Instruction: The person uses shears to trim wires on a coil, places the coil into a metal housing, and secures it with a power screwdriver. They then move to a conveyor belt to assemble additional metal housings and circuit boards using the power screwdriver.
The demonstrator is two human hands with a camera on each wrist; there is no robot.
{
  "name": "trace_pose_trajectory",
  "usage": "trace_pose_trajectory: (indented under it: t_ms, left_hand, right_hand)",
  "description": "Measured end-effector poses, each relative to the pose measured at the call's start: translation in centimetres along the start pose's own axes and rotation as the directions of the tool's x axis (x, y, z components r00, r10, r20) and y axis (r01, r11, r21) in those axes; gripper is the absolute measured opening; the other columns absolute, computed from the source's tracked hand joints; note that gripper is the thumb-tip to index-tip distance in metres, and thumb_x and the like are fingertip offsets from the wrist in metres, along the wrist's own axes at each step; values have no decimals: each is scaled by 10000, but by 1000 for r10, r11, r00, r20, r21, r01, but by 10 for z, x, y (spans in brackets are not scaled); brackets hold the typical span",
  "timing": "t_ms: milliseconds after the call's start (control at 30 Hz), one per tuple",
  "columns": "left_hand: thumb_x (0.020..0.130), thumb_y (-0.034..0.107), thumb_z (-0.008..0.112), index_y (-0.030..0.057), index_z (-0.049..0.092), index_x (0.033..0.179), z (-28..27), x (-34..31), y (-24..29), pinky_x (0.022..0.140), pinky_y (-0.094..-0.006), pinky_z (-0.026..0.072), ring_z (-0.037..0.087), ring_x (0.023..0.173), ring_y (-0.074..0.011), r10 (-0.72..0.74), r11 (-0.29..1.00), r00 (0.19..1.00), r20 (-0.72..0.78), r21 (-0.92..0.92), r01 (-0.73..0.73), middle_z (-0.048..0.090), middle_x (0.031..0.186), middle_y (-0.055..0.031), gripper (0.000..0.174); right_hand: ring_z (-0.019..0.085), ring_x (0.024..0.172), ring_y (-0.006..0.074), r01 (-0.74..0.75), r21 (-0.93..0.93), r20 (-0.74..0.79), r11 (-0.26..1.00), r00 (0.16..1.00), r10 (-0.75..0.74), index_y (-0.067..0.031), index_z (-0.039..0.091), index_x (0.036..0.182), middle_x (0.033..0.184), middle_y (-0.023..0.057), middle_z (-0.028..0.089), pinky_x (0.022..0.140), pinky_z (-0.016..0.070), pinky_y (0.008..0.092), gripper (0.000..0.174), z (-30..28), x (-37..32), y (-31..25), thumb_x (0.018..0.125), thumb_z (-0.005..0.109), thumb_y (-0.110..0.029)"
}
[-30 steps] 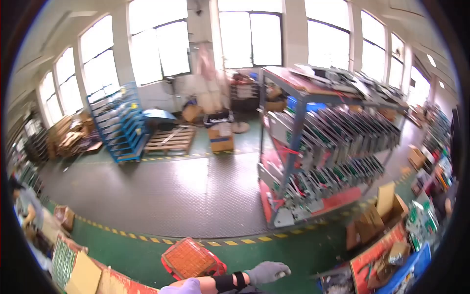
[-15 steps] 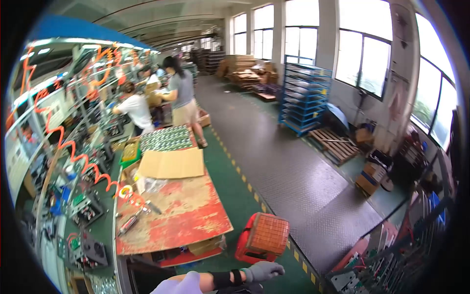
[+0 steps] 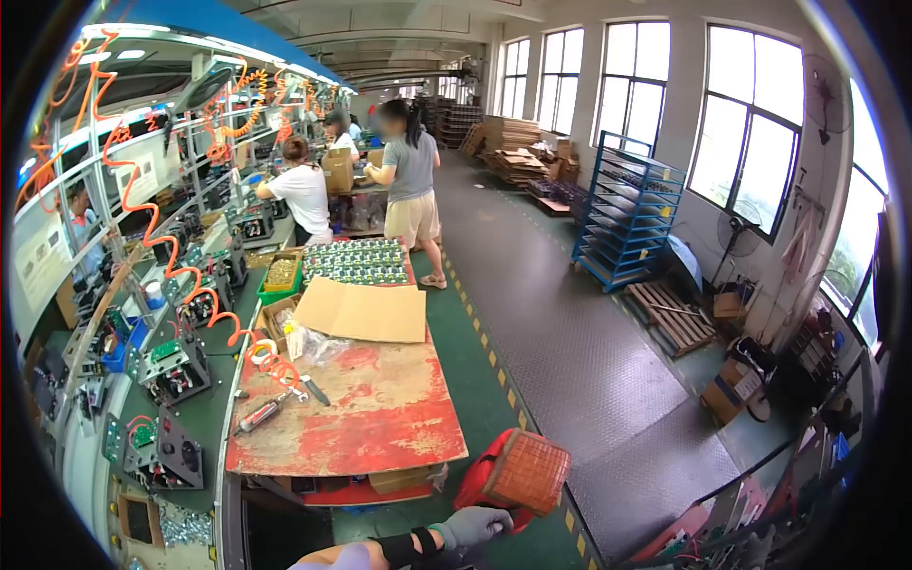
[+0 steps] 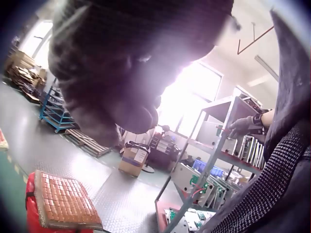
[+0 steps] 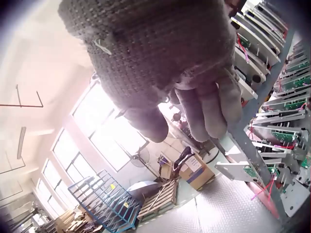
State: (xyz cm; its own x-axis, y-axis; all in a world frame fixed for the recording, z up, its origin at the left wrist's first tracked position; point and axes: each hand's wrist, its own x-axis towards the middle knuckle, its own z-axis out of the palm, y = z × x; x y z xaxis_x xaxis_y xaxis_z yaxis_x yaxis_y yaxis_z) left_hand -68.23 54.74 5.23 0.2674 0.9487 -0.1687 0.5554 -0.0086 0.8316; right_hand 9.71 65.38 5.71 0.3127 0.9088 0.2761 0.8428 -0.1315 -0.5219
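Note:
My left hand (image 3: 475,524), in a grey knit glove, hangs over the floor with loosely bent fingers and nothing in them. It overlaps the lower edge of a red stool (image 3: 486,475) topped by a woven brown seat mat (image 3: 532,470). In the left wrist view the same glove fills the top, dark and close to the camera. My right hand (image 5: 209,107), also gloved, has its fingers hanging down beside the grey metal rack post (image 5: 250,158); the gap between thumb and fingers holds nothing. The left wrist view shows this right hand (image 4: 243,127) right at the rack's post.
The rack holds rows of metal plates with green circuit boards (image 5: 291,104). A worn red table (image 3: 361,418) bears cardboard (image 3: 366,309) and an air screwdriver (image 3: 261,413) on a coiled orange hose. Two people stand near boxes farther along the line. Across the metal walkway are a blue rack (image 3: 627,214) and a pallet (image 3: 670,318).
The head view has swung left, from the windows and loaded rack to the table and assembly line. My left hand has shifted slightly left in view and now overlaps the stool.

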Motion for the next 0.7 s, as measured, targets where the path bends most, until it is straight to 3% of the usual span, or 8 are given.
trace_pose_trajectory:
  t_ms: [167, 300, 367, 500, 567, 700]
  left_hand:
    - [973, 225, 532, 134, 633, 1142, 0, 19, -1, 856, -382, 505, 662, 972, -278, 48, 999, 998, -37, -21, -49, 700, 1035, -73, 216]
    - [973, 234, 534, 140, 630, 1154, 5, 38, -4, 853, -389, 508, 664, 970, -281, 64, 997, 996, 63, 31, -66, 700, 1031, -76, 225]
    - [968, 264, 547, 146, 626, 1164, 9, 46, -7, 856, -397, 509, 663, 974, -285, 170, 985, 981, 96, -7, -170, 700, 1032, -77, 242]
    - [961, 283, 560, 149, 625, 1168, 14, 56, 0, 859, -395, 511, 664, 981, -285, 169, 985, 972, 162, 4, -172, 700, 1040, -79, 256]
    - [957, 287, 569, 148, 624, 1178, 17, 60, 5, 854, -395, 514, 670, 969, -284, 229, 973, 968, 103, -24, -228, 703, 1027, -84, 267]
    - [954, 276, 568, 139, 628, 1178, 25, 72, 6, 846, -394, 519, 676, 954, -279, 241, 970, 957, 160, -22, -241, 706, 1011, -89, 269]
  right_hand:
    - [616, 1000, 306, -122, 145, -40, 982, 991, 129, -72, 505, 1356, 1179, 134, 622, 915, 461, 435, 517, -31, -8, -31, 871, 624, -208]
    - [625, 942, 286, -191, 215, -37, 958, 978, 203, -65, 485, 1349, 1118, 126, 627, 863, 477, 420, 516, -51, -23, -29, 862, 618, -176]
    - [630, 913, 277, -221, 262, -34, 939, 971, 238, -61, 475, 1345, 1087, 121, 629, 838, 484, 412, 517, -58, -34, -26, 858, 616, -160]
    - [639, 855, 257, -270, 354, -25, 895, 954, 297, -53, 455, 1338, 1025, 113, 635, 786, 500, 396, 518, -67, -51, -23, 849, 610, -128]
    - [643, 826, 247, -287, 384, -27, 878, 947, 321, -50, 444, 1334, 994, 109, 637, 761, 508, 388, 520, -74, -60, -23, 845, 607, -112]
    - [625, 753, 209, -307, 473, -9, 826, 935, 353, -57, 427, 1336, 936, 88, 626, 685, 505, 356, 519, -82, -72, -25, 844, 589, -72]
